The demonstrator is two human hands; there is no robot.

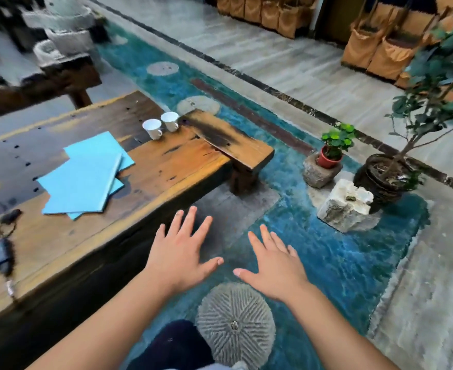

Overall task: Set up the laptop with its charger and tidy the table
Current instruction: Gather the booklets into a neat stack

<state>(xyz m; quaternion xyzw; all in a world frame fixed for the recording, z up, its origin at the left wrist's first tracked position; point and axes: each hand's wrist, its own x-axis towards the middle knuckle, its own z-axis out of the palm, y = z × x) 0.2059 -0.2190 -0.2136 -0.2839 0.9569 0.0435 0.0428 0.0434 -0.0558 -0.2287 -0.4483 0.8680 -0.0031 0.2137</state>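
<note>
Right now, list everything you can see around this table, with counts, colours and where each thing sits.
long dark-stained wooden table: one, brown and black, left half of view
light blue paper sheets: a loose overlapping pile, exact count unclear, on the table's middle
small white ceramic cups: two, side by side near the table's far end
black charger brick with cable: one, at the table's near left edge
small green plant in a red pot: one, on a stone block, right of the table
large dark pot with a leafy tree: one, far right
pale rough stone block: one, on the teal rug
left hand, right hand: both hands open, fingers spread, holding nothing
</note>
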